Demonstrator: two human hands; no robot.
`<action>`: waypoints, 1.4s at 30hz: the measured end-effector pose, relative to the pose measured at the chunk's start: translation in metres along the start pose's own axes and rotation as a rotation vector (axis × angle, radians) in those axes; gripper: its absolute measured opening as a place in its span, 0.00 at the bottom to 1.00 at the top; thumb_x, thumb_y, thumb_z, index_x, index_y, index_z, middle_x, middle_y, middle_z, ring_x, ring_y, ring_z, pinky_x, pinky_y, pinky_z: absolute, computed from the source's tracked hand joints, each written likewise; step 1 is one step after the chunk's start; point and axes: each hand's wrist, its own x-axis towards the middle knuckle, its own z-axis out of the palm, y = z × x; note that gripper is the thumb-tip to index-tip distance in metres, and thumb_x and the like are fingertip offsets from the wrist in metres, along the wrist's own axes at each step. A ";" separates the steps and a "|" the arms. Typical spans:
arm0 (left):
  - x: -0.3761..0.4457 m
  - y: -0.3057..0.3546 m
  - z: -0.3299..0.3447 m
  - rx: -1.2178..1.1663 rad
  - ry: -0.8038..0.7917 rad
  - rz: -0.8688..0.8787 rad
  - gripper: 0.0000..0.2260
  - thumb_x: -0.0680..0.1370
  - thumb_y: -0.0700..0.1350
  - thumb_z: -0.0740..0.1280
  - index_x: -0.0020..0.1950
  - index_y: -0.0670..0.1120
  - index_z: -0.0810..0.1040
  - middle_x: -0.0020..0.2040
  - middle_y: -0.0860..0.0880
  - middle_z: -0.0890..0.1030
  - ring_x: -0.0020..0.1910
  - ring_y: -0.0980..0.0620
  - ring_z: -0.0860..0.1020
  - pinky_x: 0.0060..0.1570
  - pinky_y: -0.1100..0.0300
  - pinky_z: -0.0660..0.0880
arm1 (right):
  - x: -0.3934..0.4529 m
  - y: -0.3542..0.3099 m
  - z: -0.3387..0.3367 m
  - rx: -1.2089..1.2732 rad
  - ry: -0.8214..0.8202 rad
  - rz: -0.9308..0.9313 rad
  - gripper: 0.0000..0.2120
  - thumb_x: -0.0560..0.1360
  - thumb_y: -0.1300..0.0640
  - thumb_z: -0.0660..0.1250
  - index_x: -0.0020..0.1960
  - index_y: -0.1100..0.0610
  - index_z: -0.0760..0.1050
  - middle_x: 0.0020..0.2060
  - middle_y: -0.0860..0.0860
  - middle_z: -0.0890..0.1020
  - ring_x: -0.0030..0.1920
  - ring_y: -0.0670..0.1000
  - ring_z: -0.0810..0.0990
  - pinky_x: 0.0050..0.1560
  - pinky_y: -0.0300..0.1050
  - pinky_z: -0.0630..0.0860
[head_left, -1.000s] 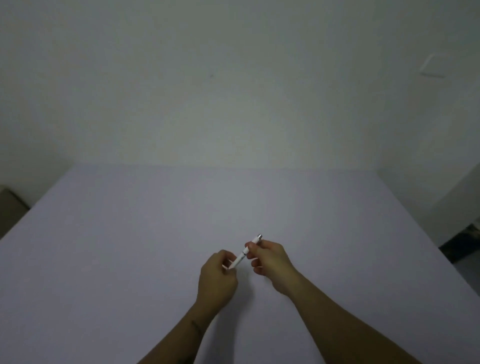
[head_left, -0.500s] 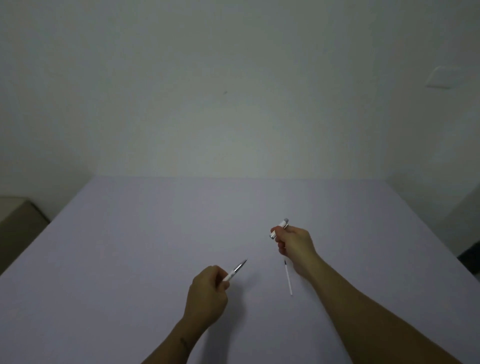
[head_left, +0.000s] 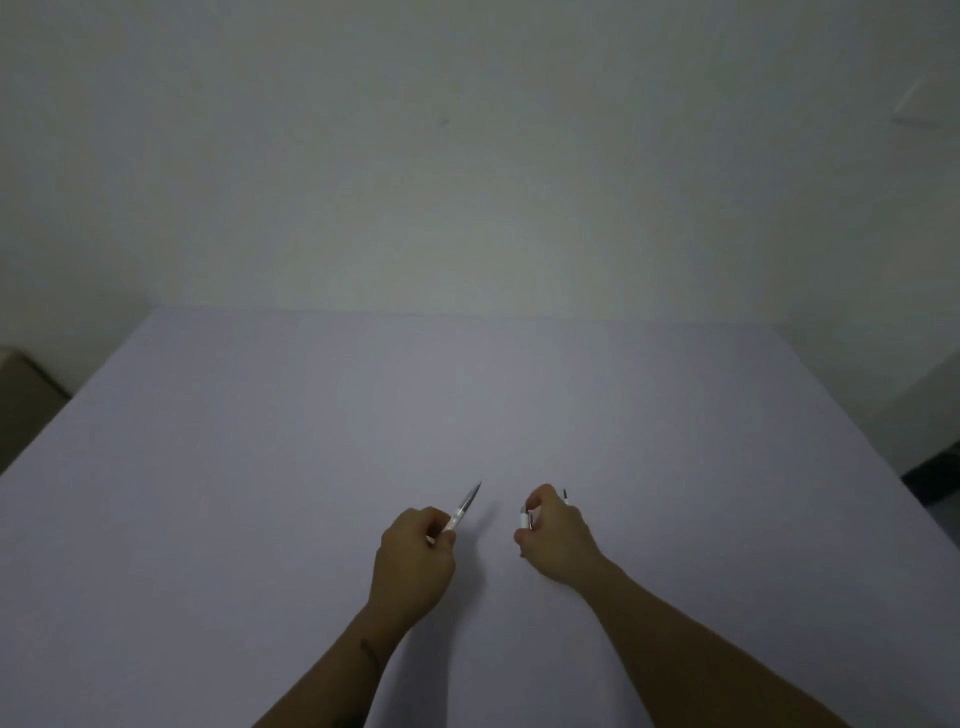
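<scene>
My left hand (head_left: 413, 558) grips the front half of a white pen (head_left: 464, 508), whose silver pointed tip sticks out up and to the right. My right hand (head_left: 553, 538) is curled round the pen's white rear barrel (head_left: 523, 519), of which only a short end shows at the fingers. The thin ink refill (head_left: 565, 494) shows only as a dark tip behind my right hand; I cannot tell whether the hand touches it. Both hands hover low over the pale lilac table (head_left: 311, 441), a palm's width apart.
The table runs back to a plain white wall (head_left: 467, 182). A brown box edge (head_left: 21, 395) shows past the table's left side, and dark floor (head_left: 935, 473) past its right side.
A second ago both hands held one whole pen. It came apart, the refill dropped to the table, and my right hand has now moved back in over the refill.
</scene>
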 end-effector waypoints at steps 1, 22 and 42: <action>0.001 0.000 0.001 -0.013 -0.004 -0.013 0.03 0.77 0.43 0.67 0.46 0.48 0.81 0.44 0.50 0.80 0.41 0.50 0.79 0.45 0.51 0.80 | 0.002 0.001 0.003 -0.037 -0.011 -0.003 0.12 0.72 0.58 0.68 0.54 0.54 0.71 0.43 0.53 0.81 0.43 0.54 0.83 0.46 0.49 0.81; -0.005 0.008 0.008 -0.156 -0.088 -0.118 0.03 0.77 0.39 0.68 0.46 0.46 0.80 0.38 0.50 0.80 0.35 0.53 0.76 0.36 0.64 0.73 | -0.003 0.002 0.007 0.164 0.090 0.021 0.09 0.77 0.58 0.66 0.56 0.55 0.80 0.44 0.53 0.82 0.41 0.50 0.82 0.35 0.32 0.76; -0.007 0.049 -0.012 -0.153 -0.031 0.030 0.05 0.74 0.37 0.70 0.42 0.47 0.79 0.37 0.47 0.80 0.36 0.51 0.77 0.39 0.57 0.77 | -0.029 -0.066 -0.016 0.800 0.066 0.095 0.07 0.77 0.64 0.65 0.45 0.63 0.82 0.34 0.55 0.76 0.34 0.51 0.70 0.35 0.43 0.70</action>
